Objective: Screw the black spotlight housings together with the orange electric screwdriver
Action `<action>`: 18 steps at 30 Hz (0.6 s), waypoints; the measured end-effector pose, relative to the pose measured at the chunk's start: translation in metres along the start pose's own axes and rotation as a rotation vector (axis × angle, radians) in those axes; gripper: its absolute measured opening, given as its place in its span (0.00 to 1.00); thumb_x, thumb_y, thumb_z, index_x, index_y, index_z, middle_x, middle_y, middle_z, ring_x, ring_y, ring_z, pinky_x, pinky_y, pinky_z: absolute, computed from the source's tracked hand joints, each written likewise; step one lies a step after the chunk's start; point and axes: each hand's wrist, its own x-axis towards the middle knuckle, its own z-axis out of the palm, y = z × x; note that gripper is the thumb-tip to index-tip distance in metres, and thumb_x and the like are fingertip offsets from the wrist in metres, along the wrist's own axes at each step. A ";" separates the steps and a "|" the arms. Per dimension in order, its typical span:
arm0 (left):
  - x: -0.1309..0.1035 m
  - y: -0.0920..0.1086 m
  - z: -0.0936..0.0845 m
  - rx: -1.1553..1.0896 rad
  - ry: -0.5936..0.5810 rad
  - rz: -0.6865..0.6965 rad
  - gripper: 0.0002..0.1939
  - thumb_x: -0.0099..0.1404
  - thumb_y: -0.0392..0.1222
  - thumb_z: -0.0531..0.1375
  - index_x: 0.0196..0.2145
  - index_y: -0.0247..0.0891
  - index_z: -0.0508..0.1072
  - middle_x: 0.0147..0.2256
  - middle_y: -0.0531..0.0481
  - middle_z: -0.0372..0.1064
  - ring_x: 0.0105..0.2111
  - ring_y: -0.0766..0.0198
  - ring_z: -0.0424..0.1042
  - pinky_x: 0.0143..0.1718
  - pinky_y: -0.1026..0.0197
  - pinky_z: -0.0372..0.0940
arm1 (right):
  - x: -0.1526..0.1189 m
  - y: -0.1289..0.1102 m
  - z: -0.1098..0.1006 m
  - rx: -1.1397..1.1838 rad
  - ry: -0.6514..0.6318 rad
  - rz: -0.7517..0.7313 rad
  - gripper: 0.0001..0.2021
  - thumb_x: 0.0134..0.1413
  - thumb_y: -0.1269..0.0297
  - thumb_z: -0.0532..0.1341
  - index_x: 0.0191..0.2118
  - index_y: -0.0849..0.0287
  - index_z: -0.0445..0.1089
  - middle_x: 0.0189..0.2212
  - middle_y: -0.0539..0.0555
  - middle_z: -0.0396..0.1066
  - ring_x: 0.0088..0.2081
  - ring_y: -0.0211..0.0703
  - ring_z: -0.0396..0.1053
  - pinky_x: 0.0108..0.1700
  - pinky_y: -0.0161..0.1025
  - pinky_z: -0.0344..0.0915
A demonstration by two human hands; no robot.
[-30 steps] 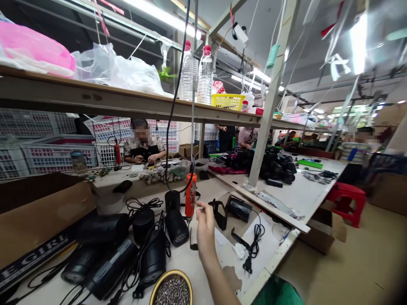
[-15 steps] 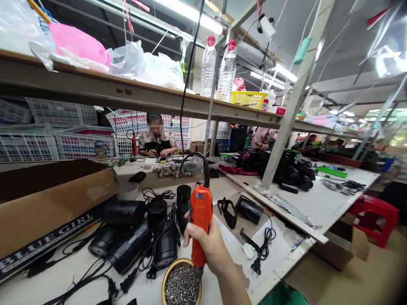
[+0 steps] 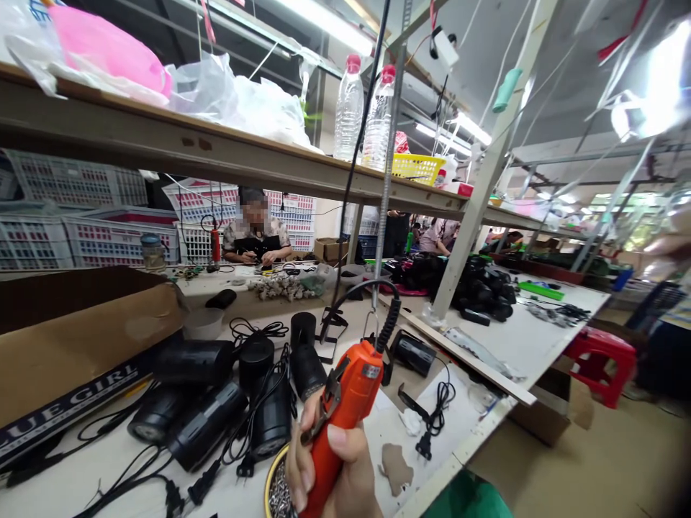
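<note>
My right hand (image 3: 340, 460) is wrapped around an orange electric screwdriver (image 3: 348, 392), fingers on its left side and thumb across the front. The tool hangs from a coiled spring with a black cable at its top; it leans to the right, and its lower end is out of sight. Behind the hand, partly hidden, a yellow-rimmed bowl (image 3: 278, 485) holds many small silver screws. Left of the tool lie several black cylindrical lamp housings (image 3: 208, 424) with cords and plugs. My left hand is not in view.
A cardboard box (image 3: 80, 345) stands at the left. One more black cylindrical housing (image 3: 413, 352) and a coiled cord with plug (image 3: 440, 406) lie at right. An overhead shelf (image 3: 216, 155) and slanted post (image 3: 469, 208) cross the bench. A person (image 3: 256, 234) sits opposite.
The screwdriver has gone from nearly upright over the screw bowl to leaning right and closer, with my right hand lower in view. The view has shifted slightly to the right.
</note>
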 end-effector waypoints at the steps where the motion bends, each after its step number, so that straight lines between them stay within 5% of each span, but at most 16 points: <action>1: 0.004 0.005 0.008 0.038 0.007 0.013 0.24 0.76 0.57 0.43 0.37 0.43 0.74 0.14 0.59 0.59 0.08 0.70 0.57 0.09 0.70 0.48 | 0.001 -0.002 0.002 0.019 -0.014 -0.002 0.13 0.59 0.53 0.65 0.39 0.58 0.73 0.14 0.45 0.58 0.15 0.34 0.56 0.17 0.26 0.55; 8: 0.004 0.023 0.029 0.322 0.063 0.072 0.16 0.72 0.56 0.50 0.37 0.44 0.67 0.14 0.60 0.53 0.08 0.68 0.55 0.09 0.68 0.47 | 0.004 -0.010 0.010 0.062 -0.022 -0.078 0.12 0.61 0.54 0.63 0.40 0.58 0.74 0.14 0.45 0.56 0.16 0.34 0.54 0.18 0.26 0.57; 12: 0.007 0.005 0.012 0.157 0.000 0.019 0.15 0.71 0.53 0.50 0.34 0.45 0.69 0.11 0.61 0.52 0.05 0.69 0.50 0.07 0.68 0.44 | -0.001 -0.002 0.000 0.067 -0.034 -0.043 0.12 0.61 0.54 0.63 0.40 0.58 0.73 0.15 0.45 0.59 0.14 0.31 0.51 0.18 0.25 0.55; 18: 0.015 -0.020 -0.014 0.059 -0.023 0.021 0.14 0.68 0.54 0.55 0.33 0.47 0.76 0.09 0.60 0.57 0.04 0.66 0.54 0.07 0.67 0.52 | -0.007 -0.007 -0.002 0.010 0.069 0.036 0.14 0.57 0.51 0.66 0.37 0.57 0.70 0.15 0.45 0.61 0.13 0.31 0.50 0.19 0.27 0.57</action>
